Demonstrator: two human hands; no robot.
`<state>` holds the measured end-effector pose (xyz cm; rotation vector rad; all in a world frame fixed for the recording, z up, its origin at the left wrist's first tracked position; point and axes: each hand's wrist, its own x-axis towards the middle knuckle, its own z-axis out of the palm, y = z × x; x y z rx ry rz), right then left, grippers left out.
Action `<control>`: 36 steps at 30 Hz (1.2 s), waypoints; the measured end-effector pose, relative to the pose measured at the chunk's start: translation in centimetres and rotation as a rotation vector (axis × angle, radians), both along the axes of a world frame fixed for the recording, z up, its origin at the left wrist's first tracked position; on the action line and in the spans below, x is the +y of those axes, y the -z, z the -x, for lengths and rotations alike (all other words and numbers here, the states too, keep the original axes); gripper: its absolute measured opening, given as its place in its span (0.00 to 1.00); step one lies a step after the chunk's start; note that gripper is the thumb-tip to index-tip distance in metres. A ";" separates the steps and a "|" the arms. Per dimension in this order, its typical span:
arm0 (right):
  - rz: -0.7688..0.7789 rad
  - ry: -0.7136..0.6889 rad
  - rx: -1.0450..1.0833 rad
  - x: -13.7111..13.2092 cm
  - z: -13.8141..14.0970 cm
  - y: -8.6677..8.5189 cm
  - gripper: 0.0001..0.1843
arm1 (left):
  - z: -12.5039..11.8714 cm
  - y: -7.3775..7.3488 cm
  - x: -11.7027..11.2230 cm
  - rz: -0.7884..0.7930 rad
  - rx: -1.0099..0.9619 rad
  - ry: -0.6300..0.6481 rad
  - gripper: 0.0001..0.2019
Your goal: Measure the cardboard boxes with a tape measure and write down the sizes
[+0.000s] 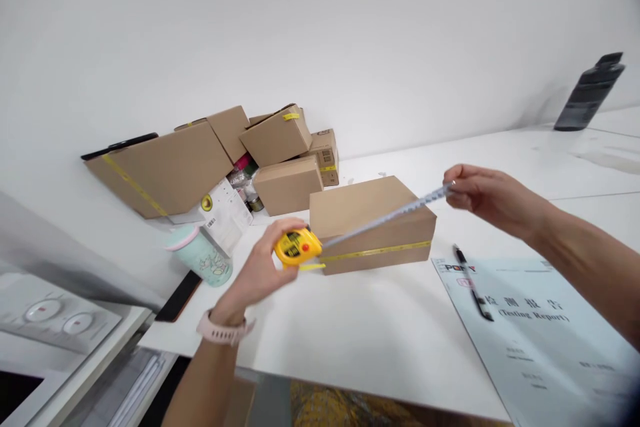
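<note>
A yellow tape measure (pixel 296 246) with a red button is gripped in my left hand (pixel 260 270), which wears a pink band at the wrist. Its pale blade (pixel 385 219) stretches up and to the right. The blade's free end is pinched between the thumb and fingers of my right hand (pixel 483 195). Behind the blade, a closed brown cardboard box (pixel 365 203) with a yellow printed strip along its front side lies on the white table (pixel 380 327). Whether the blade touches the box I cannot tell.
Several cardboard boxes (pixel 175 163) are piled at the back left against the wall. A mint-green cup (pixel 205 257) stands at left. Right of the box, a black pen (pixel 473 283) lies on a light-blue report (pixel 525 347). A dark bottle (pixel 587 95) stands far right.
</note>
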<state>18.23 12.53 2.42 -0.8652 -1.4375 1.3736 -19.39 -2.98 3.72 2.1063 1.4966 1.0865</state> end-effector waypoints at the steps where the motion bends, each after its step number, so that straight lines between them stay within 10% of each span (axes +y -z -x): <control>1: 0.006 0.043 0.025 1.9 -0.3 0.5 0.11 | 1.0 -0.3 1.2 0.035 -0.013 -0.040 0.32; 11: -0.005 0.234 -0.157 8.0 2.2 6.0 0.08 | 5.2 0.3 9.2 0.178 0.029 -0.077 0.33; 22: -0.125 0.196 -0.629 7.2 4.2 5.2 0.21 | 8.2 0.9 10.6 0.153 0.082 -0.084 0.32; 36: 0.095 0.020 -0.543 6.9 4.7 6.0 0.34 | 6.6 2.5 12.2 -0.127 0.338 -0.080 0.30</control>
